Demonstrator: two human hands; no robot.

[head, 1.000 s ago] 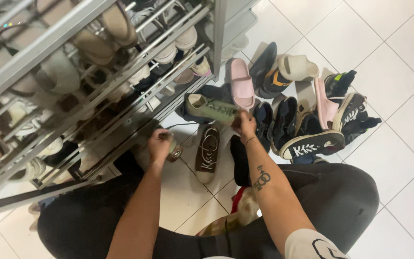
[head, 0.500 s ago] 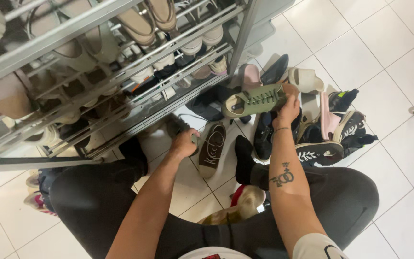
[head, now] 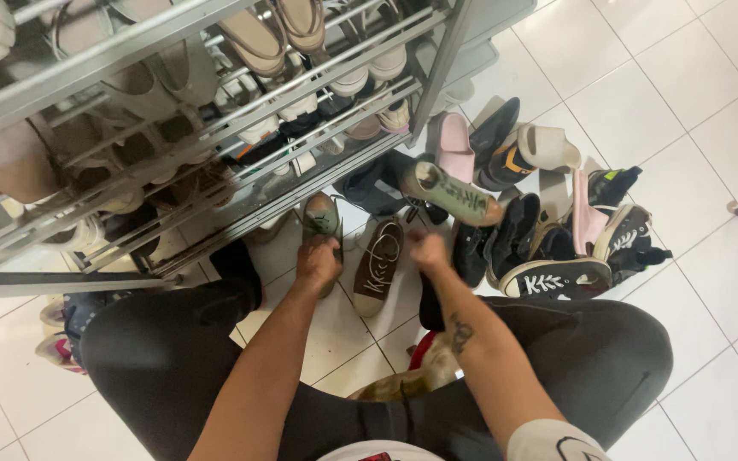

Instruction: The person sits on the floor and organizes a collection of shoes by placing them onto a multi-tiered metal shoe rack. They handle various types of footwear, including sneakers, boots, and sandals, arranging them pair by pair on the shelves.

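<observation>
Seen from the head: left hand (head: pixel 318 260) closed around the heel of a green sneaker (head: pixel 322 215), toe pointing far, just near of the shoe rack (head: pixel 215 183); seemingly mid-pairing. Right hand (head: pixel 429 250) curled, blurred, hold impossible to tell, beside a brown sneaker (head: pixel 377 266). Next probably needs a free slot on the crowded rack and reaching the matching green sneaker (head: pixel 454 193), far right among black shoes (head: pixel 510 230).

I see a green shoe (head: pixel 321 215) with a tan inside. Another green shoe (head: pixel 453 193) has green laces. A brown shoe (head: pixel 377 266) has white laces. There is a pink slide (head: pixel 453 147), a black shoe with white laces (head: pixel 555 277), a grey metal rack (head: pixel 215 128) and a white tile floor (head: pixel 685 85).
</observation>
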